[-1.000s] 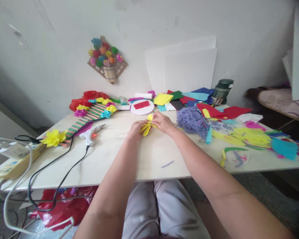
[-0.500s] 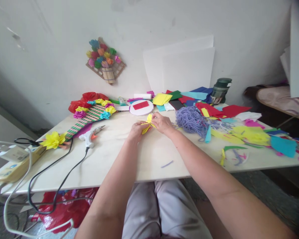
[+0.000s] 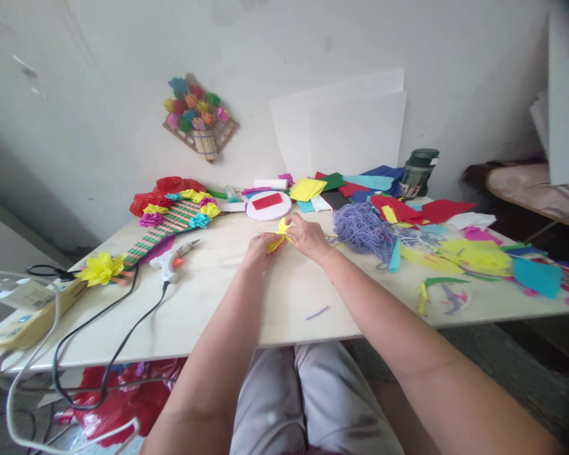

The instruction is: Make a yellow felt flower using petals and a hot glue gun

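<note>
**Yellow paper gathered between two hands**

Yellow strips of paper (image 3: pixel 279 235) sit near the middle of the frame, just above the table (image 3: pixel 246 297), pinched between both hands. A second ago those strips fanned out loosely below the fingers; now they are drawn in tighter and the bundle looks smaller and more bunched, so the piece seems to be closing up into a compact form rather than spreading.

Left hand (image 3: pixel 259 249) is curled round the lower end of the paper, fingers closed narrow on it. Right hand (image 3: pixel 306 235) pinches the upper end, thumb and fingertips shut on the yellow tip, with only a little of it showing between them. How hard either squeezes cannot be told.

Just right of the hands lies a heap of purple yarn (image 3: pixel 363 229). Above them sits a white disc (image 3: pixel 268 205) with a red rectangle on it. Toward the left a glue gun (image 3: pixel 173 260) rests on the table, its black cord trailing to the lower left edge. Coloured scraps (image 3: pixel 474 256) litter the right side.
</note>
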A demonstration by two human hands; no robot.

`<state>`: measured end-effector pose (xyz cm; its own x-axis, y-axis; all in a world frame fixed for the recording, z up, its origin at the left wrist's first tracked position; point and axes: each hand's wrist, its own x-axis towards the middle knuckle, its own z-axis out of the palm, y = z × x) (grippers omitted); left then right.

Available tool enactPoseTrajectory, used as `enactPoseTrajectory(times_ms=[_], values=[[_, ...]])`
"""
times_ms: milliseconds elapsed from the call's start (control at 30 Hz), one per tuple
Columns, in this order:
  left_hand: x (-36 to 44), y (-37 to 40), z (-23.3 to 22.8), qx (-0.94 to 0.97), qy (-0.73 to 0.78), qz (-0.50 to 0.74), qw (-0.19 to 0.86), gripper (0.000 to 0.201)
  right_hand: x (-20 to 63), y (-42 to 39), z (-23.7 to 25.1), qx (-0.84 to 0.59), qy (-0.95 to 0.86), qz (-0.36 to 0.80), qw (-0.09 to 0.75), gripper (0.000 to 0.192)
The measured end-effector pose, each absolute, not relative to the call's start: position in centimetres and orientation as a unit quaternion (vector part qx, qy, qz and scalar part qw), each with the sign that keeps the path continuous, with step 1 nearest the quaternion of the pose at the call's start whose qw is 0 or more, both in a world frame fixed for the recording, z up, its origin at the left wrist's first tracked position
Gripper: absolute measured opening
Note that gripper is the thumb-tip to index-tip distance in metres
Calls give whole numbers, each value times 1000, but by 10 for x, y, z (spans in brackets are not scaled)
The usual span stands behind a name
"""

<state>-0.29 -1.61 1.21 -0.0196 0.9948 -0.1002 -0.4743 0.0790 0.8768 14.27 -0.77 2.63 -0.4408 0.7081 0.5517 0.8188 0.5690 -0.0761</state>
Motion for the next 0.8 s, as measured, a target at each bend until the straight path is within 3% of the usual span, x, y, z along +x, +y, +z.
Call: enactPoseTrajectory(times_ms=[100, 333, 533, 800], values=[[-5, -20, 19, 315, 408, 574, 636, 11, 144, -5, 24, -449, -831, -79, 318, 23], [-12, -25, 27, 349, 380, 546, 659, 28, 153, 10, 19, -381, -824, -5, 418, 14], [-13, -16, 20, 354, 413, 511, 666, 29, 155, 15, 18, -322, -856, 56, 401, 13], [-15, -11, 10, 406, 399, 527, 631, 21, 155, 14, 19, -333, -860, 47, 384, 12]])
